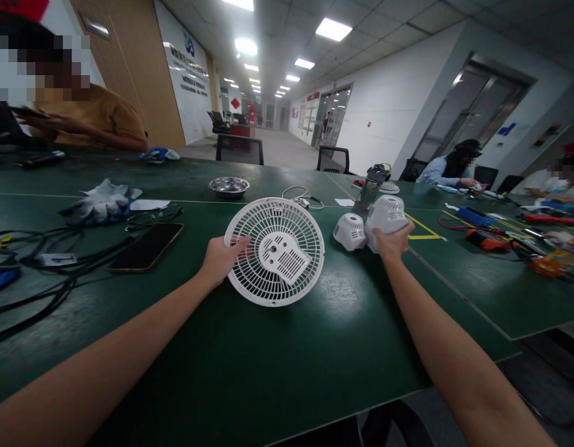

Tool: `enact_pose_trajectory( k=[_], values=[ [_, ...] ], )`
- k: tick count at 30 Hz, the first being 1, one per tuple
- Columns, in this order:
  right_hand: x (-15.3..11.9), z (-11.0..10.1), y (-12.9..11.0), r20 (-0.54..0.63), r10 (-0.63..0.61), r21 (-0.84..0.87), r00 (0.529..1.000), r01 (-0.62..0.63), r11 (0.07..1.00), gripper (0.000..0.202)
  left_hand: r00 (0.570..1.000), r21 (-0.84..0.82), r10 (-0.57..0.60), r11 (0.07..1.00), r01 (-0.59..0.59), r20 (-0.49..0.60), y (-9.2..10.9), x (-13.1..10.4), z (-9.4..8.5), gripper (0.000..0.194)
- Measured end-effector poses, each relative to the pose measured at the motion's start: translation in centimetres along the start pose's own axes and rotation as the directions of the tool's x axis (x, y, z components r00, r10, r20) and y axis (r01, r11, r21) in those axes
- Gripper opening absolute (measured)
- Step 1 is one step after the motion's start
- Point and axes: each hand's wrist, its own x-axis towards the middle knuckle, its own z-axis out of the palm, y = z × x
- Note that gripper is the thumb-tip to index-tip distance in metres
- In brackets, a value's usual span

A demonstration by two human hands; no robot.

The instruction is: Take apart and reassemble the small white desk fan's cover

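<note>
My left hand [225, 257] grips the left rim of a round white fan grille [287, 257], its thumb over the bars. The grille is tilted up and shows a slotted plate at its centre. Further right, my right hand [395, 241] is closed on a white vented housing [386, 214]. A second, smaller white housing [350, 232] sits on the table just left of it. Behind the grille lies a thin pale cable [305, 200].
A metal bowl [228, 186], a dark bottle [371, 186], a phone [147, 248], gloves [103, 202] and black cables [68, 273] lie on the green table [268, 372]. Tools [487, 240] lie at the right. Several people sit around.
</note>
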Motion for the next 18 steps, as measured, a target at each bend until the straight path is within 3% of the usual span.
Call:
enact_pose_trajectory(
  k=[3, 9, 14, 18],
  values=[
    [0.3, 1.1, 1.7, 0.133, 0.132, 0.009, 0.982, -0.135, 0.991, 0.087, 1.000, -0.003, 0.013, 1.000, -0.013, 0.006, 0.3, -0.3, 0.0, 0.023],
    [0.8, 1.3, 1.2, 0.041, 0.150, 0.013, 0.988, -0.151, 0.988, 0.077, 1.000, -0.017, 0.005, 1.000, -0.005, 0.026, 0.5, -0.5, -0.1, 0.024],
    [0.9, 0.4, -1.7, -0.093, -0.018, 0.150, 0.995, 0.032, 0.988, 0.074, 1.000, -0.010, 0.004, 1.000, -0.003, 0.026, 0.7, -0.5, 0.0, 0.021],
    [-0.2, 0.4, -3.8, -0.056, -0.133, 0.198, 0.989, 0.142, 0.970, 0.072, 1.000, 0.009, 0.011, 1.000, -0.012, 0.028, 0.7, -0.5, 0.0, 0.021]
  ],
)
